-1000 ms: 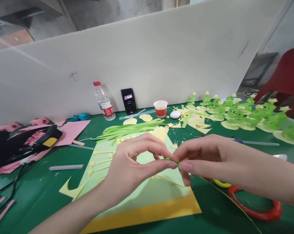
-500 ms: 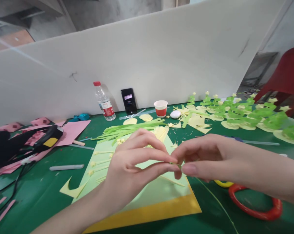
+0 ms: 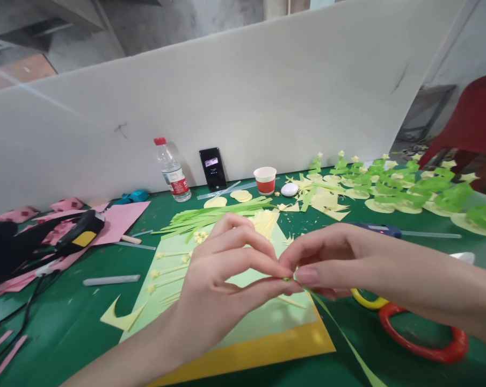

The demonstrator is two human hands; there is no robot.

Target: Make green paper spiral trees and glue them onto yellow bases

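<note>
Head | left hand (image 3: pixel 220 271), right hand (image 3: pixel 339 263) pinching green strip (image 3: pixel 350 344), seemingly rolled | scissors (image 3: pixel 436 355) part-hidden | 1 cup (image 3: pixel 266 186) beyond

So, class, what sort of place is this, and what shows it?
Probably a papercraft workspace: it shows a handheld green strip, scissors and rows of small paper plants.

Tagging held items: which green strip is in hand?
The strip between the left hand and right hand, its tail running off the bottom edge; the other strips lie piled beyond.
</note>
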